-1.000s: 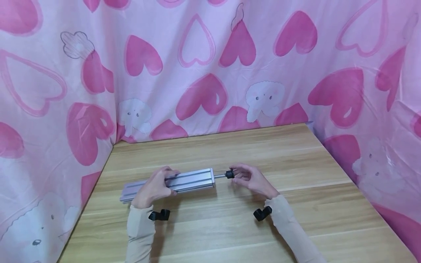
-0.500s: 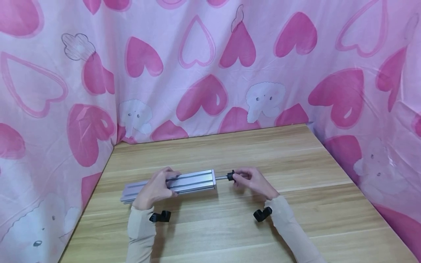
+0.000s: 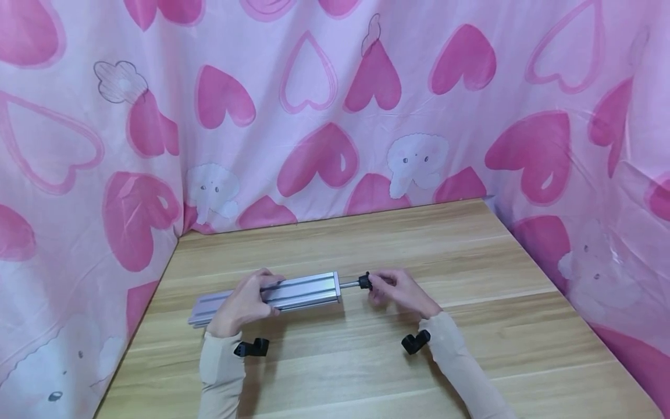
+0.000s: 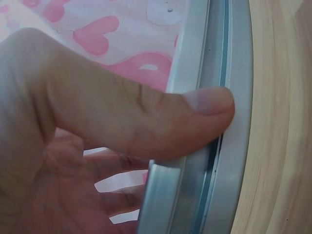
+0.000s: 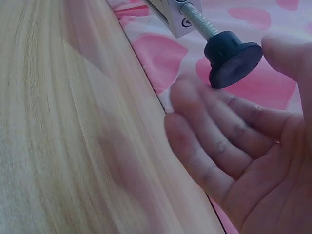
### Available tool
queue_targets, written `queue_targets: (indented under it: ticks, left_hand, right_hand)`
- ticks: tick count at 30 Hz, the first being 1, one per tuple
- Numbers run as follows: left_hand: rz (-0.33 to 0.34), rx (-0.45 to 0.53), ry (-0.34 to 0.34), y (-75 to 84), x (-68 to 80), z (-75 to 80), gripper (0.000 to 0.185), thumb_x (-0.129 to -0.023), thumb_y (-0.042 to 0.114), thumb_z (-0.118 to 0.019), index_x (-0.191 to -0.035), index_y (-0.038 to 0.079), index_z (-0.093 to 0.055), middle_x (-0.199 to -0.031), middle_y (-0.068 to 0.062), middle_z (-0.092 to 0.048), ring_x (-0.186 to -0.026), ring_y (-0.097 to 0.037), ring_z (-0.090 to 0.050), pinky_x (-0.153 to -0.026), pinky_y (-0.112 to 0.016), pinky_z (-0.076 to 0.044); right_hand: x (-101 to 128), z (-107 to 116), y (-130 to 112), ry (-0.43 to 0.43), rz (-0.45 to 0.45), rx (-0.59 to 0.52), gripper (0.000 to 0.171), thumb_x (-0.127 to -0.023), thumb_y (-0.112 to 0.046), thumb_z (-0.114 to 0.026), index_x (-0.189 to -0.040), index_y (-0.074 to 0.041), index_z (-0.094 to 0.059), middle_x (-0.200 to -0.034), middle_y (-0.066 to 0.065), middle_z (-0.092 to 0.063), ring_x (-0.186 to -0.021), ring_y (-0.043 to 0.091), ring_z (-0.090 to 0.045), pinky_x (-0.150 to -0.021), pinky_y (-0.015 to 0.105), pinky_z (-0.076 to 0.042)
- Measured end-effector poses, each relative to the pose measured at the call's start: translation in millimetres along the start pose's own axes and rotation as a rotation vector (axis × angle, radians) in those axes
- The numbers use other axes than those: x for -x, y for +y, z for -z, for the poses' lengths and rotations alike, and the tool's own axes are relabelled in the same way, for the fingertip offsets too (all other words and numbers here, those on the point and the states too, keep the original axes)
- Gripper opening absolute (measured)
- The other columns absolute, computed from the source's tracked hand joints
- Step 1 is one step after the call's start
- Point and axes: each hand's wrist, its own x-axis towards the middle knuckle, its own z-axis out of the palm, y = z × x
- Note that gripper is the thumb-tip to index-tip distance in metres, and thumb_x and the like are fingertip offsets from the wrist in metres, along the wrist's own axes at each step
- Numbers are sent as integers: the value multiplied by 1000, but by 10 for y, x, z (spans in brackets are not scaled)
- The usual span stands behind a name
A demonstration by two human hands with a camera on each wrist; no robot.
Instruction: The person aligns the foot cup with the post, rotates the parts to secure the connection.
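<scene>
Resting on the counter [image 3: 366, 361], both wrists flank the work; left hand [image 3: 242, 302] clamps the aluminium rail [image 3: 293, 289], thumb across its slot; right hand [image 3: 400, 290], spread a second ago, now pinches the black knob [image 3: 364, 282] on the threaded stud [image 3: 349, 284]; judged: turning under way.
</scene>
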Motion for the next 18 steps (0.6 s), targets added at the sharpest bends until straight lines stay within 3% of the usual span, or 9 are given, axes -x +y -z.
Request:
queue_targets:
  ticks: [3, 6, 11, 18]
  left_hand:
    - [-4, 1, 2, -16, 12, 11, 63, -67, 6, -83, -129, 4, -69, -113, -4, -65, -100, -22, -56, -86, -39, -48]
    - [-20, 9, 3, -24, 11, 18, 63, -65, 6, -84, -127, 5, -70, -111, -4, -66, -99, -21, -56, -85, -38, -47]
    - [-29, 21, -2, -30, 11, 22, 64, -64, 7, -85, -126, 5, -70, -110, -4, -66, -98, -21, -56, -84, -38, -47]
    - [-18, -4, -1, -7, 20, 7, 63, -66, 6, -84, -128, 3, -69, -110, -5, -66, -98, -22, -56, -85, -38, -47]
  right_hand:
    - [11, -3, 2, 9, 36, -35, 45, -101, -34, -61, -137, -8, -60, -125, 15, -69, -102, 23, -71, -92, 36, -55]
    - [16, 7, 9, -7, 111, -137, 55, -95, -21, -71, -145, -10, -53, -144, 21, -55, -114, 31, -67, -95, 33, -54]
    - [12, 11, -11, -23, 163, -192, 54, -89, -8, -75, -139, -1, -56, -141, 28, -55, -113, 36, -67, -93, 29, -55]
    - [30, 11, -20, 2, 121, -107, 48, -90, -17, -75, -135, -6, -63, -135, 18, -63, -106, 24, -70, -91, 27, -56]
